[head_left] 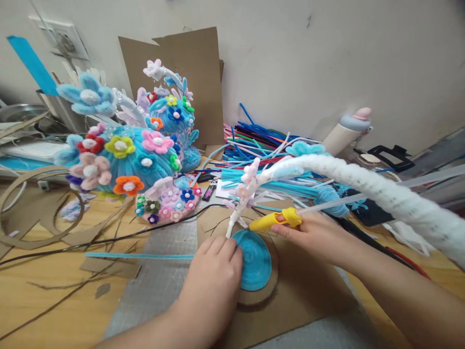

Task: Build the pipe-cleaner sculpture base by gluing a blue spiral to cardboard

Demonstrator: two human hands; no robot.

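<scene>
OK, R hand [308,232] clasping yellow glue gun [269,221]; L hand [212,274] knuckles-up at blue coil [255,264] edge, can't tell grip.

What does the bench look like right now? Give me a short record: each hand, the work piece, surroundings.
Left hand: left hand curled at the blue disc; grip unclear
Right hand: right hand holds a yellow glue gun
Gun tip: near the disc's far edge; contact unclear
Disc: on a round cardboard piece, over a cardboard sheet
White stem: white stem arches from the picture's right edge toward the disc
Blue strip: blue strip runs to the left hand
Behind: flower-covered ball, bottle
</scene>
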